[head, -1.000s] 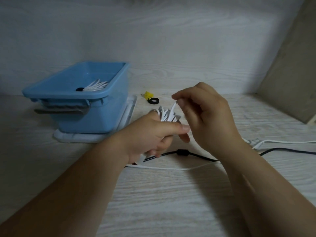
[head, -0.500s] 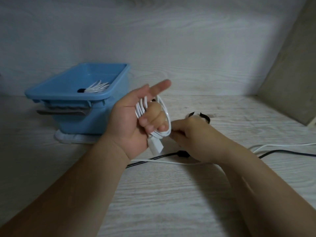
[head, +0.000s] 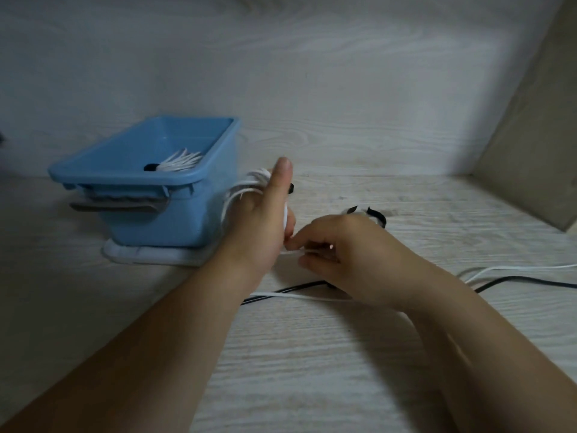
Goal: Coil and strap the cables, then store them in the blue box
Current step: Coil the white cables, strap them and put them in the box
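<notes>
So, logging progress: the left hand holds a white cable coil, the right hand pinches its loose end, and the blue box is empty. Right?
Not empty: the head view shows a strapped coil inside the blue box. The left hand and right hand hold the white cable as said.

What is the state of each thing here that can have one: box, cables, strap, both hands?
Box: open, standing on its lid.
Stored coil: in the box, strapped.
Coil: looped round the left hand, not strapped.
Left hand: holds the coil, thumb up.
Right hand: pinches a strand of the coil.
Strap: lying on the table, unused.
Black cable: loose on the table.
White cable: loose on the table.
</notes>
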